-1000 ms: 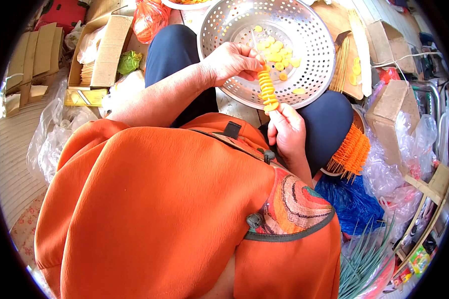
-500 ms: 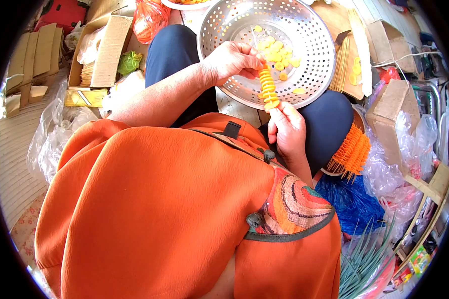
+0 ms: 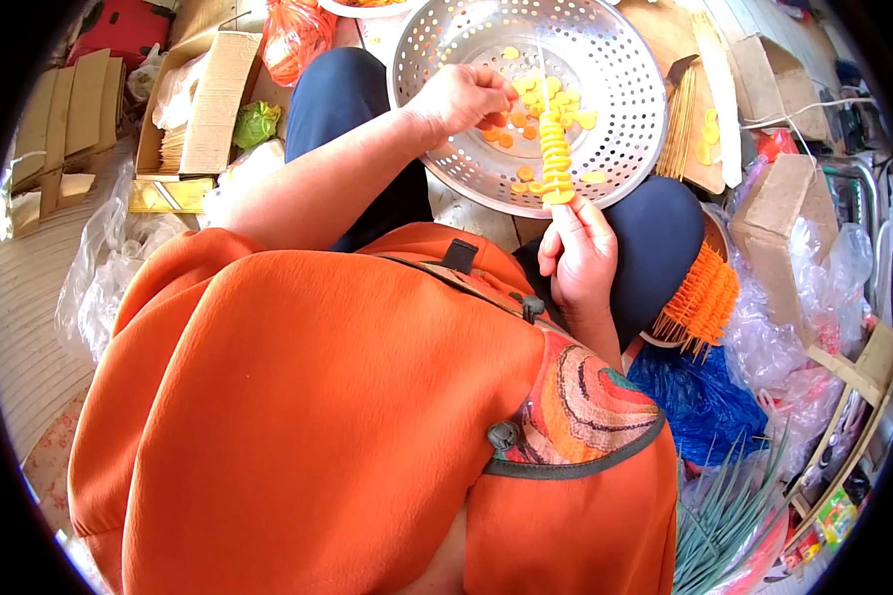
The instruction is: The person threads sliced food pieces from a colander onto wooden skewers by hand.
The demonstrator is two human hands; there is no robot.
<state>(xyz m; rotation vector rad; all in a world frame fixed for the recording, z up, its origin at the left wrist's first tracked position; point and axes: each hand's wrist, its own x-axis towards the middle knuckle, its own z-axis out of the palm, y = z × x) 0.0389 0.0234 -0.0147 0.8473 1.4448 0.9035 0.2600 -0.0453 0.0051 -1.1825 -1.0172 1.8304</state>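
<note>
Over the perforated metal bowl (image 3: 620,109): one skewer (image 3: 542,71) with threaded orange slices (image 3: 556,154), base pinched narrowly in right hand (image 3: 580,256). Left hand (image 3: 454,101): fingers bent, contents impossible to tell. Handling: grip base firmly, steady shaft, pierce centres squarely, space evenly, guard fingertips.

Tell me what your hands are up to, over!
Right hand pinching skewer, round slices threaded on. Left hand above colander, fingertip grip unclear. Nothing seen blocking skewer's bare end. Over.

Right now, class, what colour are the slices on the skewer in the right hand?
The slices on the skewer are yellow-orange, best seen in the head view.
</note>
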